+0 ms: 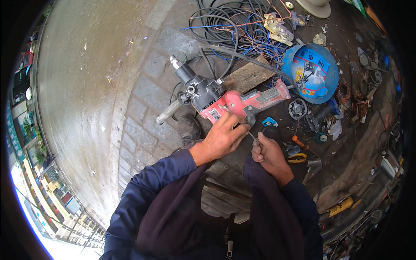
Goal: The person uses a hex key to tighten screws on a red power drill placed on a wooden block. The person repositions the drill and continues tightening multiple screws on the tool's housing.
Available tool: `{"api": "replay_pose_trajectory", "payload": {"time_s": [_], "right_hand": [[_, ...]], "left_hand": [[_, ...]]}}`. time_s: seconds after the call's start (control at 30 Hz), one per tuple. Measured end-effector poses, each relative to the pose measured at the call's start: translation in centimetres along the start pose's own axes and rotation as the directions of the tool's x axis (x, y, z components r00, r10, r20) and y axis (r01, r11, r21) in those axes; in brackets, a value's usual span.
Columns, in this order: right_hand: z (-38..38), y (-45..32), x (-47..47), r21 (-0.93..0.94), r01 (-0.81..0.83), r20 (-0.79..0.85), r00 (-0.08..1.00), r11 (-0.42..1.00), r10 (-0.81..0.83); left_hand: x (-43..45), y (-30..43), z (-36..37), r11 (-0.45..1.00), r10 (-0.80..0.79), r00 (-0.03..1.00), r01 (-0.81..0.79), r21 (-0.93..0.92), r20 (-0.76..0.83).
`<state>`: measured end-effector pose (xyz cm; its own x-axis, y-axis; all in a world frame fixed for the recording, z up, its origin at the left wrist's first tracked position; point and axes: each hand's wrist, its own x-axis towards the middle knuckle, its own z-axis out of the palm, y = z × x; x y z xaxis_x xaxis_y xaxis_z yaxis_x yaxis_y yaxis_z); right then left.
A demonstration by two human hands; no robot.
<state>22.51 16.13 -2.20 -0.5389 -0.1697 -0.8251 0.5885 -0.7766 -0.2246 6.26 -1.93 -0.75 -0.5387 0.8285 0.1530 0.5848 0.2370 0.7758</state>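
A red and black core drill (213, 92) lies on the paving before me, its metal spindle (175, 61) pointing away to the left. A grey side handle (169, 111) sticks out of its gear housing. My left hand (217, 138) is on the near end of the red motor housing, fingers curled against it; its fingertips are partly hidden. Just to the right, my right hand (269, 152) pinches a thin metal rod (253, 136). The rod's tip points at the housing beside my left fingers; whether it touches cannot be seen.
Behind the drill are a wooden board (248, 76) and tangled cable (224, 19). A blue bucket (286, 63) stands right of them. An orange-handled screwdriver (299, 141), yellow-handled pliers (297, 158), a metal end cover (297, 109) and scrap lie rightward. Wet pavement (81, 81) stretches left.
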Motion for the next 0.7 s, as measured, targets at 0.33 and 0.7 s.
{"api": "replay_pose_trajectory", "payload": {"time_s": [0.33,0.7], "right_hand": [[1.8,2.3,0.0,-0.751,0.417,-0.026,0.757,0.512,-0.653],[1.7,1.3,0.0,-0.376,0.173,-0.128,0.963,0.91,-0.236]], "left_hand": [[0.1,-0.1,-0.3,1.0,-0.006,1.0,0.007,-0.024,0.012],[0.0,0.0,-0.2,1.0,-0.013,1.0,0.013,-0.026,0.012]]}}
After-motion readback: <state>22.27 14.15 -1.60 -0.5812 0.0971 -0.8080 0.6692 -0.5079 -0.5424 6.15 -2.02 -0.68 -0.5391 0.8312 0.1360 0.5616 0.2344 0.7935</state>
